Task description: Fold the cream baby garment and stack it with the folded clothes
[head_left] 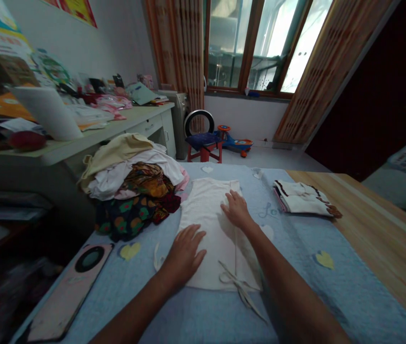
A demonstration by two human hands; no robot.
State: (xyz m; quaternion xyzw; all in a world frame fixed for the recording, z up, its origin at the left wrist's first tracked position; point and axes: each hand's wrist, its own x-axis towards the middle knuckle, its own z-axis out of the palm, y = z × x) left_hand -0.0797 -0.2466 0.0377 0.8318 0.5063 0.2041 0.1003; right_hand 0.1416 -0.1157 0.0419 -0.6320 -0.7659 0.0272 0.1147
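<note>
Both hands are pressing down open and flat, fingers spread, gripping nothing: the left hand [183,253] and right hand [236,209] are seemingly keeping the white cloth [212,229] smooth on the blue quilt [349,296], with scissors [240,286] lying across its near edge, a clothes pile [131,186] heaped left of it and folded clothes [301,198] sitting right of it

A: What do the hands show?
B: Left hand [184,253] and right hand [236,210] flat on a white garment [206,224]; scissors [240,286] across its lower edge, on a blue cover [296,286] beside heaped clothes [131,179].
</note>
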